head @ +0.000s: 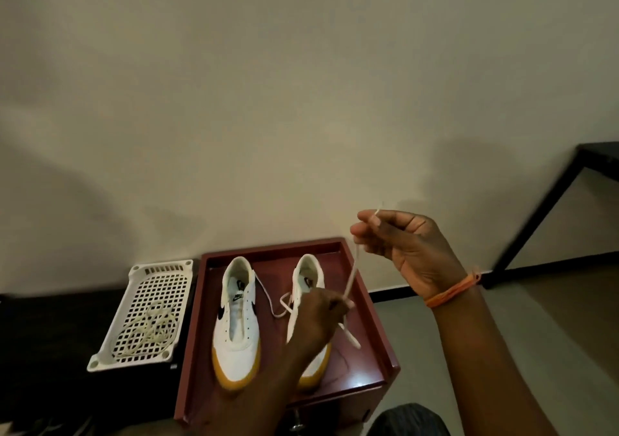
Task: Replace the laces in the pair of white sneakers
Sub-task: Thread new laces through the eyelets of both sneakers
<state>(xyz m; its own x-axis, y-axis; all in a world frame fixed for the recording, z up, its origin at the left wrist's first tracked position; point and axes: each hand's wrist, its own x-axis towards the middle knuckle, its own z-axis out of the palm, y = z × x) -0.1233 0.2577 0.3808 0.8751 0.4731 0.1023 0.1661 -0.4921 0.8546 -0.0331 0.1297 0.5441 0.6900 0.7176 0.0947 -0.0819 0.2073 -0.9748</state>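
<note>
Two white sneakers with gum soles stand side by side on a dark red tray (pixel 375 318). The left sneaker (pixel 237 321) has bare eyelets and no lace. My left hand (pixel 318 318) rests over the right sneaker (pixel 306 278) and pinches a white lace (pixel 351 278) at the shoe. That lace runs up to my right hand (pixel 402 241), raised above the tray's far right corner and pinching the lace near its tip. Another stretch of the lace (pixel 273 305) loops between the shoes, and an end (pixel 350 335) trails right of my left hand.
A white perforated basket (pixel 160 288) left of the tray holds a tangle of cream laces (pixel 150 330). It sits on a black surface (pixel 50 352). A wall rises right behind. A black table frame (pixel 542 211) stands at the right. An orange band (pixel 452 290) circles my right wrist.
</note>
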